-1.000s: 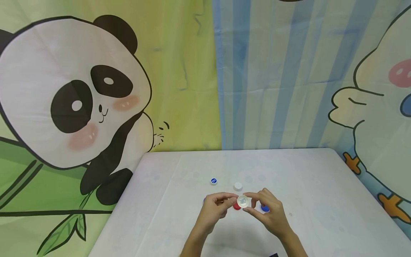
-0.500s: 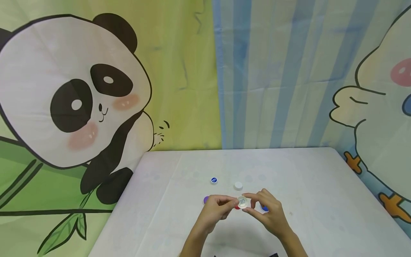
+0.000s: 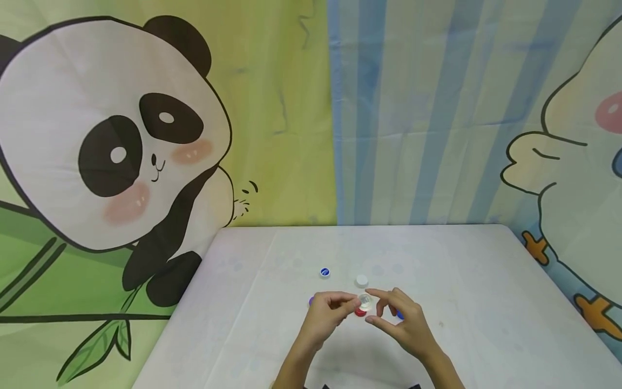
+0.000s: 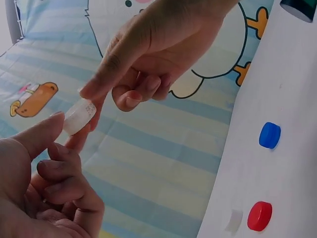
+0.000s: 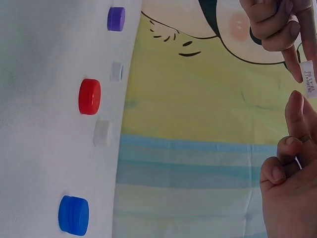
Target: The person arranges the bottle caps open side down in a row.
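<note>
A small whitish bottle cap with faint printing on its side is held up above the table. The left hand pinches its edge between thumb and index finger. My right hand is bent in a C around the far side of the cap. In the head view its index fingertip is at the upper rim, perhaps touching, while the thumb is a little below and apart. In the right wrist view the right thumb also looks apart from the printed cap. The left wrist view shows both hands meeting at the cap.
On the white table lie a red cap, a blue cap, a purple cap, a white cap and a white cap with a blue top. A dark cylindrical object stands at the left wrist view's corner.
The whitish cap has tilted, its face now less squarely toward the head camera. The right thumb has parted from the cap's lower edge. The left hand keeps its pinch.
</note>
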`<action>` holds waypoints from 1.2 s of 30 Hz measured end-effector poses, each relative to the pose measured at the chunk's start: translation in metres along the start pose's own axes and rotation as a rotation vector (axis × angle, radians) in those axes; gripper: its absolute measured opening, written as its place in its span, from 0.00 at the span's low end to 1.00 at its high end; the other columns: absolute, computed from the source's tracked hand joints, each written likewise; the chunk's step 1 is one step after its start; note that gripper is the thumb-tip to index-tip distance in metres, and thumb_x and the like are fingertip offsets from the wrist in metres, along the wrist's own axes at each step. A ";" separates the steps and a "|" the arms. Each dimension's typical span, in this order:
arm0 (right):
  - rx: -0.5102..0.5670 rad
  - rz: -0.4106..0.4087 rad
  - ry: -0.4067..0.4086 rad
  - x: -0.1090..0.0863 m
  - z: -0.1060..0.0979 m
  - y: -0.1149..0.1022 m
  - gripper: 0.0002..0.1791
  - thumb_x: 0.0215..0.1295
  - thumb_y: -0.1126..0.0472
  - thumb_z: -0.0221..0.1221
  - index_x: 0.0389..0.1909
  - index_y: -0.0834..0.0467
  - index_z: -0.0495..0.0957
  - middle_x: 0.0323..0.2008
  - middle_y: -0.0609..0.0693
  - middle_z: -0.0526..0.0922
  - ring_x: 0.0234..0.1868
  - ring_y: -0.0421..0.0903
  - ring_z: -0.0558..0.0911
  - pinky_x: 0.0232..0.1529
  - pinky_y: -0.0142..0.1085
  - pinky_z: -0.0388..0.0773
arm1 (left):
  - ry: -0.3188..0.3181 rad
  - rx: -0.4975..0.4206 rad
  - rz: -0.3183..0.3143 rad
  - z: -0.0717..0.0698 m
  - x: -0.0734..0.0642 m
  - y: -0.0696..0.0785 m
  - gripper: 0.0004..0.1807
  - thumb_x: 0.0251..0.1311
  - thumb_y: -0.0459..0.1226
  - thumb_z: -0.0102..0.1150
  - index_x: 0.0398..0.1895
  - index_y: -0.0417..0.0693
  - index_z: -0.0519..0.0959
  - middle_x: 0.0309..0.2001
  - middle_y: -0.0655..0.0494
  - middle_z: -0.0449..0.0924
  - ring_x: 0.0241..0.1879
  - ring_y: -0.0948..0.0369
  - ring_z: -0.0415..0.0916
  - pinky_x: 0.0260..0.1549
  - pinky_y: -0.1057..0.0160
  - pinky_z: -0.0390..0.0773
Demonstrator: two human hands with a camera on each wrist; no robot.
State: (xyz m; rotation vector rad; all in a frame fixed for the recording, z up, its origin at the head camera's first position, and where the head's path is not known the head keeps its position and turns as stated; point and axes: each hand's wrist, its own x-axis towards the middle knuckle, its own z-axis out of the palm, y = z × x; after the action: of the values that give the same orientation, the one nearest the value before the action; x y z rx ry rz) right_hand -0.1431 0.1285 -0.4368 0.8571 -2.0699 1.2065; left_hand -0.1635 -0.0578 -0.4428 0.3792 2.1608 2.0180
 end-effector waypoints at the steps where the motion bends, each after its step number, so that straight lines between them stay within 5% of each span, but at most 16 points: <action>1: 0.005 0.018 -0.017 0.000 0.000 -0.001 0.26 0.36 0.71 0.69 0.42 0.61 0.78 0.21 0.43 0.73 0.25 0.32 0.63 0.25 0.20 0.59 | 0.014 0.029 0.029 0.000 0.001 0.000 0.12 0.50 0.45 0.62 0.33 0.47 0.83 0.24 0.53 0.80 0.19 0.68 0.64 0.17 0.73 0.64; 6: 0.074 0.080 -0.079 -0.001 -0.002 -0.003 0.18 0.43 0.73 0.65 0.39 0.60 0.77 0.23 0.43 0.73 0.25 0.34 0.65 0.23 0.26 0.63 | 0.057 0.145 0.250 -0.001 0.004 -0.003 0.09 0.51 0.38 0.63 0.35 0.44 0.82 0.23 0.48 0.78 0.18 0.69 0.64 0.16 0.73 0.65; 13: 0.165 0.141 -0.123 -0.010 0.001 0.012 0.14 0.50 0.76 0.59 0.37 0.60 0.78 0.23 0.43 0.73 0.22 0.38 0.64 0.20 0.28 0.63 | 0.099 0.302 0.624 0.002 0.006 -0.010 0.08 0.51 0.38 0.62 0.35 0.47 0.82 0.18 0.60 0.73 0.14 0.72 0.59 0.11 0.75 0.62; 19: 0.294 0.185 -0.158 -0.015 0.001 0.027 0.15 0.56 0.77 0.52 0.39 0.59 0.77 0.25 0.45 0.74 0.25 0.38 0.70 0.23 0.29 0.69 | 0.093 0.355 0.846 0.001 0.011 -0.013 0.10 0.48 0.36 0.64 0.36 0.46 0.82 0.18 0.62 0.74 0.15 0.75 0.59 0.12 0.80 0.61; 26: 0.378 0.209 -0.189 -0.014 -0.002 0.029 0.16 0.61 0.77 0.46 0.40 0.58 0.77 0.24 0.47 0.73 0.27 0.41 0.72 0.27 0.32 0.71 | 0.045 0.362 0.960 0.000 0.015 -0.016 0.12 0.43 0.30 0.66 0.35 0.40 0.82 0.17 0.60 0.72 0.16 0.72 0.59 0.15 0.83 0.61; 36: 0.362 0.279 -0.188 -0.014 -0.002 0.030 0.14 0.61 0.74 0.48 0.39 0.56 0.77 0.23 0.46 0.74 0.26 0.41 0.74 0.29 0.31 0.73 | 0.034 0.417 0.948 -0.001 0.014 -0.016 0.12 0.48 0.35 0.65 0.38 0.45 0.82 0.19 0.63 0.71 0.20 0.74 0.61 0.18 0.82 0.63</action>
State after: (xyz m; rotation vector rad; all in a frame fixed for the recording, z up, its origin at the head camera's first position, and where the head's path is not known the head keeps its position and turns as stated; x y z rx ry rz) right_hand -0.1569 0.1445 -0.4620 0.8895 -2.2105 1.7501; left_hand -0.1787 -0.0552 -0.4582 1.6990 2.7121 1.8457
